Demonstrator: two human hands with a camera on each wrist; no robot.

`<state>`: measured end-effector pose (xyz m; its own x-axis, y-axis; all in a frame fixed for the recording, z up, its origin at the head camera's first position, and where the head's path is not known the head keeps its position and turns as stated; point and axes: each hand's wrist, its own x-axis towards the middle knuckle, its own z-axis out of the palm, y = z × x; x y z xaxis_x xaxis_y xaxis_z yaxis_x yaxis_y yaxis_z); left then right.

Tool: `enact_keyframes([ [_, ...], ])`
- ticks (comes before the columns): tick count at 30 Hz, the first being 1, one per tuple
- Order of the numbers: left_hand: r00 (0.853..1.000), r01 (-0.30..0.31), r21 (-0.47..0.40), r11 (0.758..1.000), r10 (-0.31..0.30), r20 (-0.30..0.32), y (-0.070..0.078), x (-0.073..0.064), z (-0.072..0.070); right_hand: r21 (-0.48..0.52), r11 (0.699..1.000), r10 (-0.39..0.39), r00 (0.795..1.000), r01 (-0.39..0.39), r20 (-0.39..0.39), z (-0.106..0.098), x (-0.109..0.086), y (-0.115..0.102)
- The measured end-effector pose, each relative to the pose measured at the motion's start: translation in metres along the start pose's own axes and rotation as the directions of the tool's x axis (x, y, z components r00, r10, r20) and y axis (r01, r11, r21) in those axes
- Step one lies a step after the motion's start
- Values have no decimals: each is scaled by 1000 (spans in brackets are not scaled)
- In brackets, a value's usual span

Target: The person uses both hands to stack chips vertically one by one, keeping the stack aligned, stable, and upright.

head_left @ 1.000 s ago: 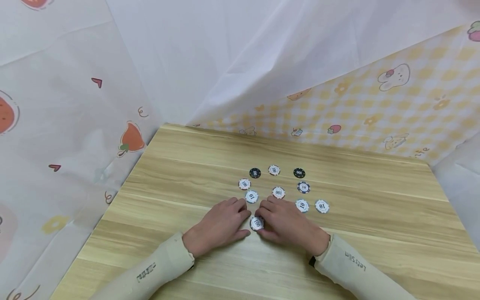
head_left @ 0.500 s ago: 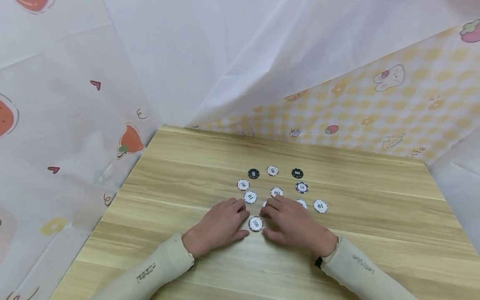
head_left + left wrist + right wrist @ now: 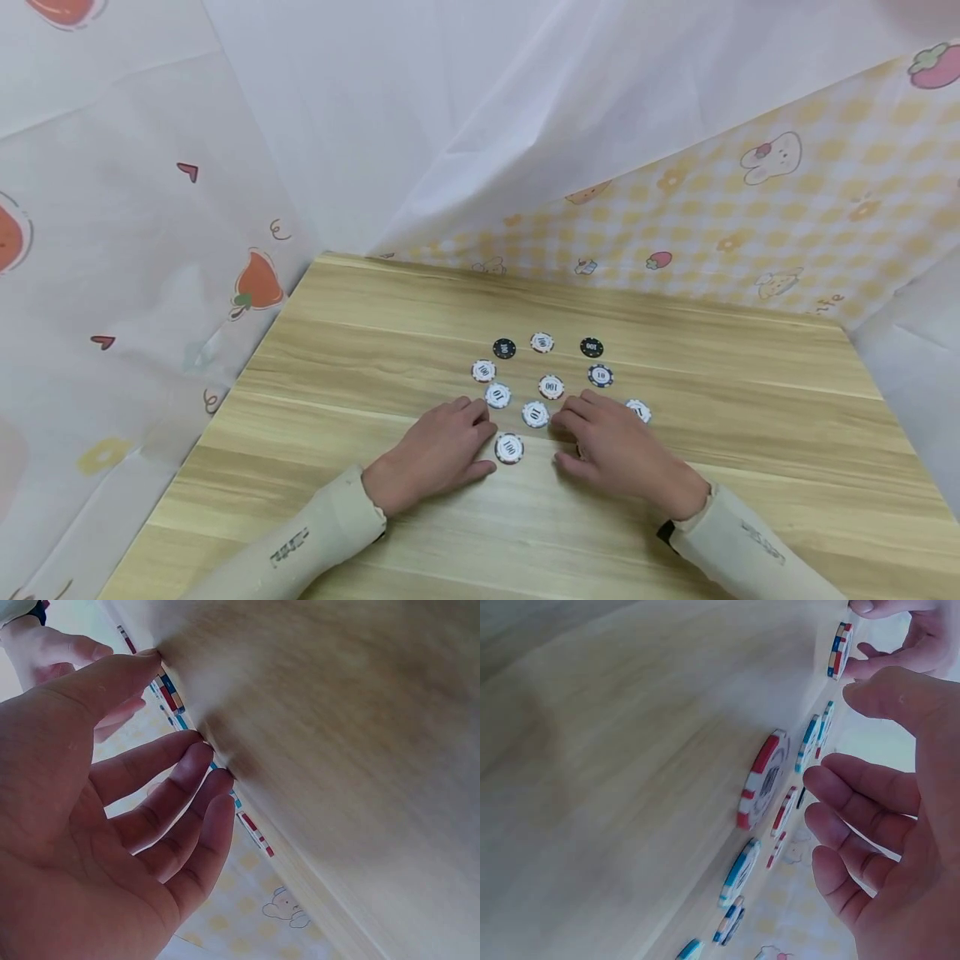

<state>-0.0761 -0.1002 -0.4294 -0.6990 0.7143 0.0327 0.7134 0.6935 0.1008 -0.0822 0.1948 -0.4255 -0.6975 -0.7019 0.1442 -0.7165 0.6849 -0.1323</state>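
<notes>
A white-faced poker chip [image 3: 509, 448] marked 100 lies between the hands. In the right wrist view its spot shows striped edges in red and blue, perhaps a small stack [image 3: 840, 651]. My left hand [image 3: 435, 450] rests on the table beside it, fingers loosely bent and holding nothing. My right hand [image 3: 618, 450] hovers over the table to the right, fingers relaxed. Under that hand is a red-and-white chip [image 3: 763, 780], mostly hidden in the head view and apart from the fingers. Just left of the right fingertips lies a light-blue-edged 10 chip [image 3: 536, 414].
More chips lie beyond the hands: two black ones [image 3: 504, 348], several red-edged 100s [image 3: 483, 371], a dark-blue-edged 10 [image 3: 601, 376] and light-blue 10s [image 3: 497, 395]. A patterned cloth [image 3: 675, 217] stands behind the wooden table [image 3: 360, 333].
My right hand has let go of the 100 chip and moved right, uncovering a light-blue 10 chip and covering others. The left hand has stayed in place.
</notes>
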Motion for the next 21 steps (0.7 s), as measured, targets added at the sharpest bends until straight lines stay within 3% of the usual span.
enact_keyframes([
  [11, 1000, 9, -1, 1000, -9, -2, -1, 1, 0, 6, 1000, 18, 999, -18, -51, -1, -15, 11],
  [21, 1000, -2, -5, 1000, 2, -10, -1, -1, 2, 7, 999, 46, 998, -46, -41, 3, -29, 18],
])
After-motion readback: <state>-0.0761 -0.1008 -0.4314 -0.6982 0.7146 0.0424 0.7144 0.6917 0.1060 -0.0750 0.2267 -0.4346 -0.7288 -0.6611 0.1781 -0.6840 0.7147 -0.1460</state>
